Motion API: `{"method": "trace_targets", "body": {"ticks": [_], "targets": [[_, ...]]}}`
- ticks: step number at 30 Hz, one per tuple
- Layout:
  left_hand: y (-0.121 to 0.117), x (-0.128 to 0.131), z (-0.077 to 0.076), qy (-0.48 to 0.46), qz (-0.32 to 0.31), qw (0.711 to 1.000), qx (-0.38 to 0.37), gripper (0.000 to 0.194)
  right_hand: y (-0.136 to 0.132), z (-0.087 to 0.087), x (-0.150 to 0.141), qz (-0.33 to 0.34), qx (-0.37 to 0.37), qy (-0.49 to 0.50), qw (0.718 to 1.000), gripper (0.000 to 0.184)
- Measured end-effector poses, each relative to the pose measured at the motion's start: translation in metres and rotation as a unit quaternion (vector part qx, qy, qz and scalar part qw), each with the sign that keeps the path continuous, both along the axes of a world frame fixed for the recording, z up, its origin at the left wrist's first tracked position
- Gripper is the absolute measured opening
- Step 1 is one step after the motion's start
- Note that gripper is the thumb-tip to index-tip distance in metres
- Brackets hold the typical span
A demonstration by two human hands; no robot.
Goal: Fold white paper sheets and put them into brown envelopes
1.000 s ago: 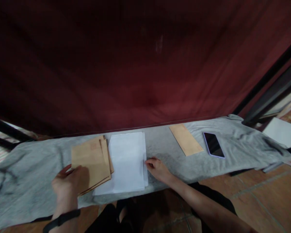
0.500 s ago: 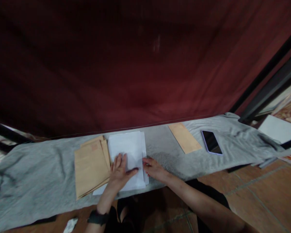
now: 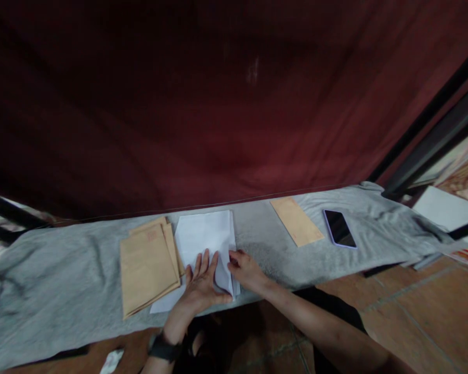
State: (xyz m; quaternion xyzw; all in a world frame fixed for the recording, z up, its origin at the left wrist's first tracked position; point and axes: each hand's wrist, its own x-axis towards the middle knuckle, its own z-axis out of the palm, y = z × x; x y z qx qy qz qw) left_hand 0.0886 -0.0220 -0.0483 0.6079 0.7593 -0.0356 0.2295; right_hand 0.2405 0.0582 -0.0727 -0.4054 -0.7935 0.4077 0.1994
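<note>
A stack of white paper sheets [image 3: 205,236] lies on a grey cloth [image 3: 62,270] over a low bench. My left hand [image 3: 200,285] rests flat on the near part of the stack, fingers spread, thumb at the near right corner. My right hand [image 3: 244,270] pinches the right edge of the top sheet, which is lifted a little there. A pile of brown envelopes [image 3: 146,265] lies just left of the paper, untouched.
A single brown envelope [image 3: 296,221] and a dark phone [image 3: 338,228] lie farther right on the cloth. A dark red curtain [image 3: 218,104] hangs behind the bench. White sheets [image 3: 446,208] sit at the far right. Tiled floor [image 3: 413,322] lies below.
My left hand left the brown envelopes, crossed to the white paper and now presses its near edge. My right hand stayed at the right edge and has raised the top sheet slightly.
</note>
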Motion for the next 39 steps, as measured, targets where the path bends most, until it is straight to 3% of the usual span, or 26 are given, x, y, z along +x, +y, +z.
{"method": "trace_targets", "body": {"ticks": [5,10,12,15,20,24,27,34,39], "targets": [[0.003,0.008,0.003,0.000,0.017,1.000,0.013,0.125,-0.013,0.008,-0.001,-0.017,0.105,-0.068,0.992,0.051],[0.006,0.012,0.003,-0.009,0.025,1.000,0.016,0.123,-0.013,0.010,-0.003,-0.001,0.157,-0.067,0.985,0.050],[0.006,0.014,0.002,-0.013,0.026,0.999,0.024,0.122,-0.009,0.006,-0.005,0.010,0.145,-0.053,0.988,0.039],[0.005,0.016,-0.002,-0.018,0.019,0.998,0.062,0.122,-0.002,-0.003,-0.009,0.004,0.070,-0.042,0.997,0.022],[0.008,0.025,-0.005,0.000,-0.007,0.987,0.160,0.117,0.020,-0.014,-0.002,-0.051,-0.022,0.034,0.998,0.021],[0.015,0.037,-0.003,0.057,-0.063,0.962,0.260,0.103,0.054,-0.014,0.031,-0.100,-0.030,0.042,0.994,0.024],[0.020,0.048,-0.006,0.076,-0.116,0.946,0.293,0.094,0.081,-0.012,0.068,-0.135,-0.041,0.027,0.990,0.019],[0.032,0.075,-0.023,0.051,-0.208,0.933,0.288,0.077,0.107,-0.004,0.150,-0.144,-0.092,-0.011,0.985,0.013],[0.043,0.091,-0.022,0.006,-0.225,0.943,0.246,0.065,0.114,-0.004,0.178,-0.186,-0.082,-0.014,0.979,0.007]]}}
